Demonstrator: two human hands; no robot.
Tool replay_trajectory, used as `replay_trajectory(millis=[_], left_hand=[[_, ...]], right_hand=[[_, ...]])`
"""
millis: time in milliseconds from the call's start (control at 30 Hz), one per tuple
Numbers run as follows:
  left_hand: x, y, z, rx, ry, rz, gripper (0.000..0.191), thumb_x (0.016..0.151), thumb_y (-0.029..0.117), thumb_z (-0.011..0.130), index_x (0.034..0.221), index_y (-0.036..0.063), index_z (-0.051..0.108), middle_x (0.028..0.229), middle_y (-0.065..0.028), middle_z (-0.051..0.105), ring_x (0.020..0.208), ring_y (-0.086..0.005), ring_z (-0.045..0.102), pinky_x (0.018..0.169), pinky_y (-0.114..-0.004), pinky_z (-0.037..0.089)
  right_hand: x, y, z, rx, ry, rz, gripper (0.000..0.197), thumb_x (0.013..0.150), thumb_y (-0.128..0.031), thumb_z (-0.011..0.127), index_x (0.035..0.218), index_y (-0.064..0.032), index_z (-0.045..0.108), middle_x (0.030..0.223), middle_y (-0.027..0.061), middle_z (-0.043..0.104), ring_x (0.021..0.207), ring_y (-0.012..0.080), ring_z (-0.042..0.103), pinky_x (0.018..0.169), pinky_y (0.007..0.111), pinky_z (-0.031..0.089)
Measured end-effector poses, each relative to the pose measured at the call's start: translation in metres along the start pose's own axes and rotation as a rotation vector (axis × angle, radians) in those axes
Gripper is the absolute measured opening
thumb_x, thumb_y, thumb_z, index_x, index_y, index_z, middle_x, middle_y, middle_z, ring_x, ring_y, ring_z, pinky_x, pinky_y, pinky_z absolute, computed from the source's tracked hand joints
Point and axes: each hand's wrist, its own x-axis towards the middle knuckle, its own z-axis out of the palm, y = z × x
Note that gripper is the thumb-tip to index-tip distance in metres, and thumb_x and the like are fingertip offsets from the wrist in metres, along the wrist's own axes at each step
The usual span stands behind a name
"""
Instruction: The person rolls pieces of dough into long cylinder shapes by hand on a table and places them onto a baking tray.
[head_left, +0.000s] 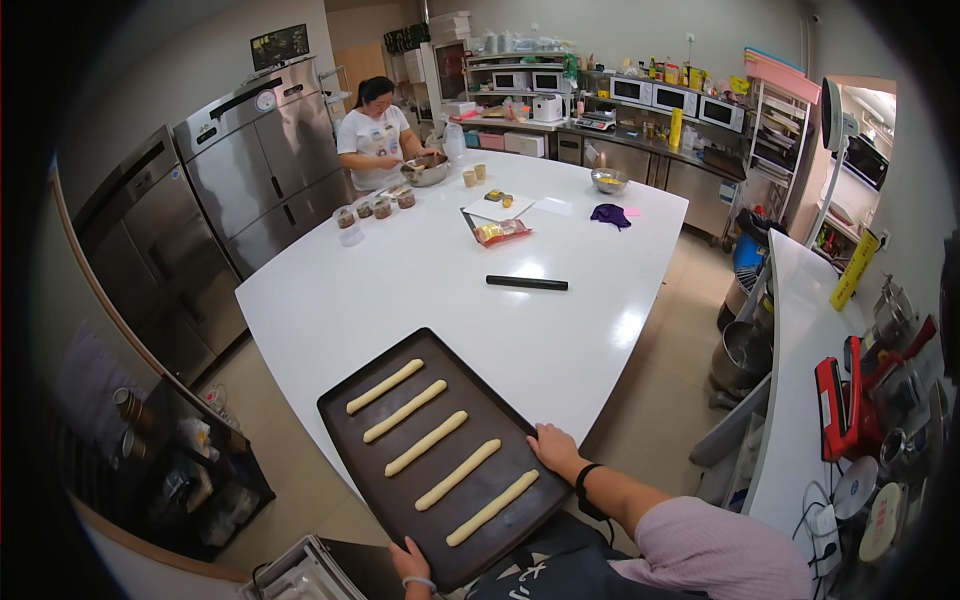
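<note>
A dark metal baking tray (420, 341) with a raised rim is in front of me, tilted across the near corner of the white worktable. Several long sticks of pale dough (426, 443) lie on it in a spaced row. My right hand (555, 448) grips the tray's right edge, with a dark band at the wrist. At the near left edge, my left hand (410, 561) holds the rim; a bracelet circles that wrist. The fingers under the tray are hidden. Whether the tray's far part rests on the tabletop cannot be told.
On the white worktable (360, 292) lie a black rolling pin (526, 283), a red food packet (502, 232), a purple cloth (610, 215) and a metal bowl (609, 180). A co-worker (379, 135) stirs a mixing bowl (426, 171). At right stands a counter (802, 300) with a red sealing machine (844, 405).
</note>
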Motion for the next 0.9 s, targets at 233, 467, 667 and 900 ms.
replay_trajectory(millis=[233, 467, 667, 900], left_hand=[[-0.006, 0.013, -0.012, -0.005, -0.057, 0.007, 0.05, 0.094, 0.031, 0.048, 0.122, -0.0091, 0.042, 0.106, -0.0302, 0.058, 0.095, -0.0432, 0.058, 0.082, -0.046, 0.047], [0.001, -0.007, 0.001, -0.058, 0.024, 0.112, 0.046, 0.094, 0.03, 0.049, 0.118, -0.0087, 0.043, 0.101, -0.0311, 0.059, 0.092, -0.0454, 0.058, 0.08, -0.047, 0.047], [-0.002, -0.004, 0.0, -0.086, 0.027, 0.12, 0.043, 0.094, 0.03, 0.05, 0.114, -0.0083, 0.045, 0.1, -0.032, 0.059, 0.092, -0.047, 0.057, 0.08, -0.047, 0.046], [-0.005, 0.009, -0.008, -0.02, -0.018, 0.047, 0.045, 0.094, 0.029, 0.049, 0.116, -0.0095, 0.044, 0.1, -0.0306, 0.06, 0.091, -0.0448, 0.059, 0.079, -0.047, 0.047]], right_hand=[[-0.004, -0.001, -0.004, 0.014, -0.032, 0.037, 0.043, 0.092, -0.038, 0.049, 0.113, -0.001, 0.055, 0.096, 0.016, 0.06, 0.086, 0.0329, 0.061, 0.072, 0.043, 0.051], [-0.005, -0.001, 0.001, -0.011, 0.056, -0.015, 0.036, 0.091, -0.037, 0.052, 0.1, -0.0022, 0.054, 0.088, 0.0147, 0.058, 0.077, 0.0316, 0.061, 0.064, 0.042, 0.051], [-0.002, 0.0, -0.001, -0.018, 0.037, -0.017, 0.037, 0.091, -0.037, 0.052, 0.102, -0.002, 0.054, 0.088, 0.0147, 0.059, 0.078, 0.0317, 0.061, 0.065, 0.042, 0.051], [-0.003, 0.002, 0.0, 0.005, 0.056, -0.02, 0.036, 0.091, -0.036, 0.052, 0.102, -0.0017, 0.055, 0.088, 0.0153, 0.059, 0.078, 0.0323, 0.062, 0.066, 0.042, 0.051]])
